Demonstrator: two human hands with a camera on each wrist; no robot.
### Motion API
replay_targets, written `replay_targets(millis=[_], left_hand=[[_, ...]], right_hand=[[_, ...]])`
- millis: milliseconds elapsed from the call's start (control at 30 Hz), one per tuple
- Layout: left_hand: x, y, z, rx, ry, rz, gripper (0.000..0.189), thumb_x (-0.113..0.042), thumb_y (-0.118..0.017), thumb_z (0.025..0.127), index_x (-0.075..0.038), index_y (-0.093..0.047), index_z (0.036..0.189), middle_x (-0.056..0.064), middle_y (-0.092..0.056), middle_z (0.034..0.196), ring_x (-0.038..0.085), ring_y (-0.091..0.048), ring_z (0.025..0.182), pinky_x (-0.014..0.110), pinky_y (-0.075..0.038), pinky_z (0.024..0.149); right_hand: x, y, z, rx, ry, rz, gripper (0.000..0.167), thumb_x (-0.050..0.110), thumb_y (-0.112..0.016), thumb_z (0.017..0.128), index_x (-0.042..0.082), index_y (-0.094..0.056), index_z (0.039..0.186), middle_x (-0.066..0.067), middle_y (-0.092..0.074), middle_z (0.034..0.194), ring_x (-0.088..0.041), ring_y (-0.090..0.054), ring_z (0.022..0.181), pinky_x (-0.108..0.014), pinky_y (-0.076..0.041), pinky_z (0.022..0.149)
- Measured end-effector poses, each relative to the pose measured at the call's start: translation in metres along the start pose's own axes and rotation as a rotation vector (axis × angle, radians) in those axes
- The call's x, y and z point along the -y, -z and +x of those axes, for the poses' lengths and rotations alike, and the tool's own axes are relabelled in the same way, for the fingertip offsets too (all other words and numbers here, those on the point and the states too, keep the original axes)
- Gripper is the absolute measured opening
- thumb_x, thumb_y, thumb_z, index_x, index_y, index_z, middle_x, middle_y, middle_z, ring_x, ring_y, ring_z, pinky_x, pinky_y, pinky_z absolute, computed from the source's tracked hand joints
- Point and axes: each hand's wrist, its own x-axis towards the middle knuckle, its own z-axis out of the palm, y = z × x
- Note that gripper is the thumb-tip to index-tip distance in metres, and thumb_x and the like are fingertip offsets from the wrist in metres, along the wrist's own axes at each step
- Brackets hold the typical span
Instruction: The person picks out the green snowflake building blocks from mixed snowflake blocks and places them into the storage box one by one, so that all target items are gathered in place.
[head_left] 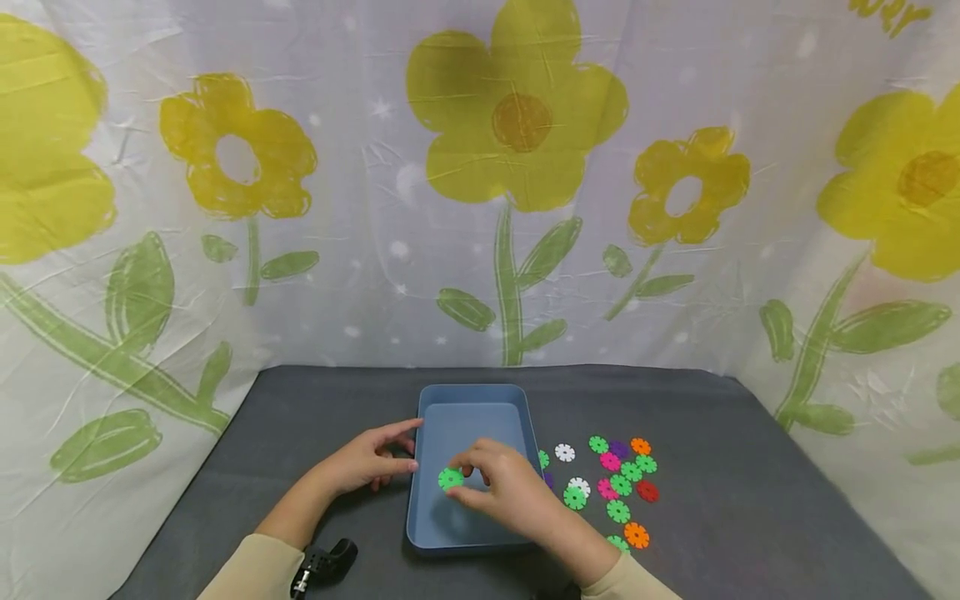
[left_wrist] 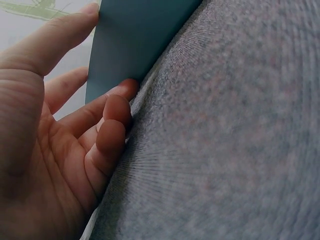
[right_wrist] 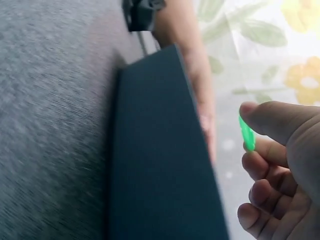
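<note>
Over a blue-grey tray (head_left: pixel 472 533), my right hand (head_left: pixel 502 483) pinches a green notched plastic disc (head_left: pixel 450 478) between thumb and finger. The right wrist view shows that disc (right_wrist: pixel 247 134) edge-on, raised above the tray's side wall (right_wrist: pixel 155 150). My left hand (head_left: pixel 375 455) rests at the tray's left side, index fingertip and thumb touching its rim. In the left wrist view, fingers of this hand (left_wrist: pixel 65 135) lie against the tray wall (left_wrist: pixel 130 45), the others loosely bent near the cloth.
Right of the tray lie several loose notched discs, among them a white disc (head_left: pixel 565 452), an orange disc (head_left: pixel 636 535) and a red disc (head_left: pixel 647 492). The tray hides part of a few. Dark grey cloth (head_left: pixel 750 500) covers the table; a flower-printed curtain (head_left: pixel 360 250) hangs behind.
</note>
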Motion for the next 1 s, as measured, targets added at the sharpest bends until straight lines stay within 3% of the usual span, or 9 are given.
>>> replay_targets(millis=[133, 367, 467, 667, 1000], left_hand=[[-0.001, 0.000, 0.000, 0.000, -0.009, 0.006, 0.073, -0.020, -0.074, 0.097, -0.006, -0.037, 0.159, 0.020, -0.058, 0.127, 0.019, -0.052, 0.060, 0.035, -0.049, 0.050], [-0.003, -0.001, -0.001, -0.001, -0.011, 0.026, 0.073, -0.020, -0.074, 0.097, -0.007, -0.038, 0.159, 0.020, -0.059, 0.127, 0.019, -0.052, 0.060, 0.035, -0.048, 0.050], [-0.002, 0.000, 0.000, -0.006, -0.007, 0.025, 0.072, -0.020, -0.074, 0.097, -0.008, -0.038, 0.159, 0.019, -0.059, 0.127, 0.020, -0.053, 0.061, 0.035, -0.048, 0.050], [-0.001, -0.002, 0.000, -0.009, -0.006, 0.020, 0.073, -0.021, -0.075, 0.097, -0.008, -0.039, 0.159, 0.019, -0.060, 0.127, 0.019, -0.052, 0.061, 0.034, -0.048, 0.050], [-0.002, -0.003, -0.002, -0.010, -0.021, 0.019, 0.073, -0.021, -0.076, 0.096, -0.008, -0.040, 0.158, 0.018, -0.061, 0.125, 0.018, -0.052, 0.060, 0.033, -0.047, 0.050]], right_hand=[[0.001, -0.008, -0.001, 0.052, 0.019, -0.010, 0.019, 0.026, -0.082, 0.091, 0.015, -0.076, 0.105, 0.003, -0.062, 0.092, -0.003, -0.045, 0.070, -0.017, -0.040, 0.062], [0.001, -0.020, -0.002, 0.160, 0.088, -0.035, 0.020, 0.030, -0.081, 0.091, 0.017, -0.077, 0.106, 0.011, -0.062, 0.091, -0.008, -0.057, 0.077, -0.012, -0.041, 0.067], [-0.002, -0.025, -0.002, 0.232, 0.066, 0.008, 0.020, 0.029, -0.082, 0.090, 0.016, -0.079, 0.105, 0.012, -0.063, 0.089, -0.004, -0.057, 0.078, -0.012, -0.042, 0.068], [-0.008, -0.030, -0.003, 0.359, -0.065, 0.168, 0.016, 0.017, -0.084, 0.088, 0.011, -0.082, 0.103, 0.015, -0.065, 0.086, 0.003, -0.057, 0.080, -0.015, -0.048, 0.071], [-0.004, -0.023, -0.004, 0.457, -0.004, 0.116, 0.021, 0.014, -0.071, 0.099, 0.009, -0.078, 0.118, 0.010, -0.069, 0.099, 0.005, -0.054, 0.086, -0.016, -0.048, 0.078]])
